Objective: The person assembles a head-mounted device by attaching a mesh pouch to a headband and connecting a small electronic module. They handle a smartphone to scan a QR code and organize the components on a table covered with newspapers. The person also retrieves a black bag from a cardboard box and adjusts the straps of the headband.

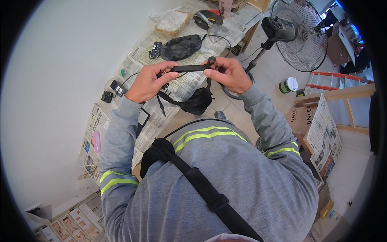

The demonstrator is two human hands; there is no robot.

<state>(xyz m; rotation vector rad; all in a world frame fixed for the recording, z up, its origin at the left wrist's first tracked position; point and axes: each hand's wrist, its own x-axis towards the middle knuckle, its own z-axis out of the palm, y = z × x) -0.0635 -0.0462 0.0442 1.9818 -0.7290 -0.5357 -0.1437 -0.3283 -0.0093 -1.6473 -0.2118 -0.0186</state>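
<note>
A black strap [189, 68] is stretched level between my two hands, above a newspaper-covered table. My left hand [152, 80] pinches its left end between thumb and fingers. At the other end, where the strap loops up, my right hand [229, 75] grips it with thumb and fingers closed. Below the hands is a small black pouch [196, 101] near the table edge, with strap lengths trailing from it; one runs up toward my right hand. Whether the pouch hangs or rests on something I cannot tell. Across my chest lies another black strap [201, 185] with a black bag [156, 156] on it.
On the newspaper-covered table [135, 64] lie a dark bag [182, 47], a bagged loaf of bread [172, 22], black adapters [118, 87] and a pink object [96, 142]. A standing fan [282, 30], a paint can [288, 85] and an orange-railed ladder [336, 80] are to the right.
</note>
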